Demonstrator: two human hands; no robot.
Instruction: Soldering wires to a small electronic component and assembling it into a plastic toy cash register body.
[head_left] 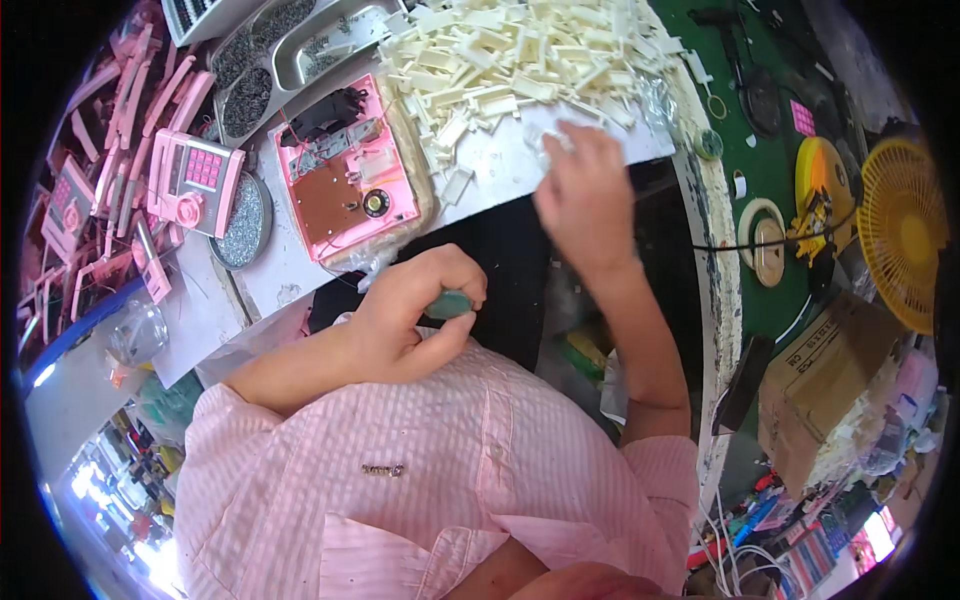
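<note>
Head view: the left hand (410, 315) is closed around a green tool handle (448, 304), while the right hand (585, 195), fingers curled, reaches into the cream plastic parts (520, 60) at twelve o'clock. One part should be pinched cleanly before being carried to the open pink casing (350, 170) at ten o'clock on the table (500, 165).

Centre: an open housing (350, 185) lies on the table (290, 275).
Behind right: a heap of clips (520, 55) spreads beside the housing.
Behind left: a tray (290, 50).
Left: a keypad unit (195, 180), a dish (243, 222) just beside it.
Far right: a fan (903, 230) above a box (830, 385).
</note>
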